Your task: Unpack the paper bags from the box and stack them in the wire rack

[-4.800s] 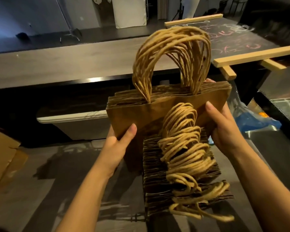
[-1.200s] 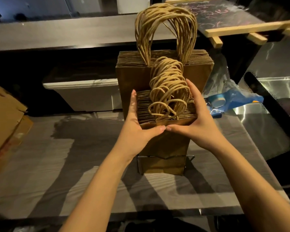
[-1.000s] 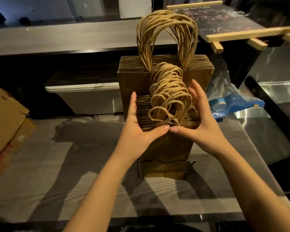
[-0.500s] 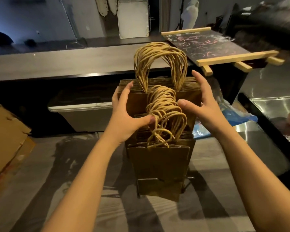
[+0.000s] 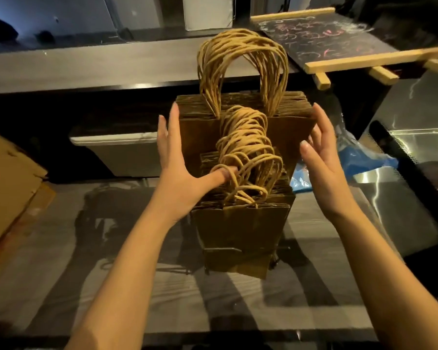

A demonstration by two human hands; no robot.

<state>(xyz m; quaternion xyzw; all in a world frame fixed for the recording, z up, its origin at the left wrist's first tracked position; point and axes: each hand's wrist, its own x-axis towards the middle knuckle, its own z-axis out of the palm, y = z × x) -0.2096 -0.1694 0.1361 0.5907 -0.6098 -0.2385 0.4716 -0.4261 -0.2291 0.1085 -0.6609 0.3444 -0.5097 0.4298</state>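
Upright paper bags fill the wire rack (handles bunched).

A bunch of tall bags, made of flat brown paper, is standing upright at the back of a low black wire rack on the table. Their twisted paper handles are arching high together. A bunch of short bags is standing just in front, touching them, with short handles looping up in a tangled pile. The rack's wire is crossing the front bag near its bottom.
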